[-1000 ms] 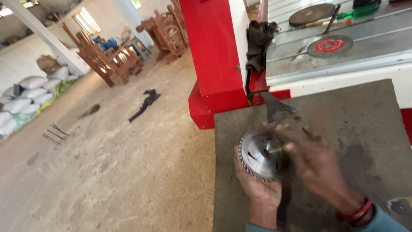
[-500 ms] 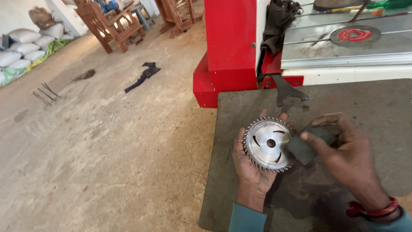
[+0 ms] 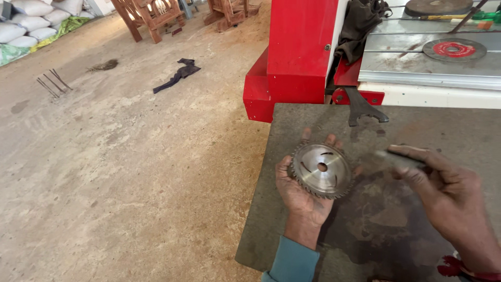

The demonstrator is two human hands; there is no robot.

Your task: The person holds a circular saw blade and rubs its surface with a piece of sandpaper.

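Currently your left hand (image 3: 300, 190) cradles the toothed circular saw blade (image 3: 320, 169) flat, face up; your right hand (image 3: 449, 196) pinches a small dark blurred piece (image 3: 399, 158) beside it.

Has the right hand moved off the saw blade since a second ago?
Yes. The right hand has pulled away rightward from the saw blade, which the left hand holds below the black wrench.
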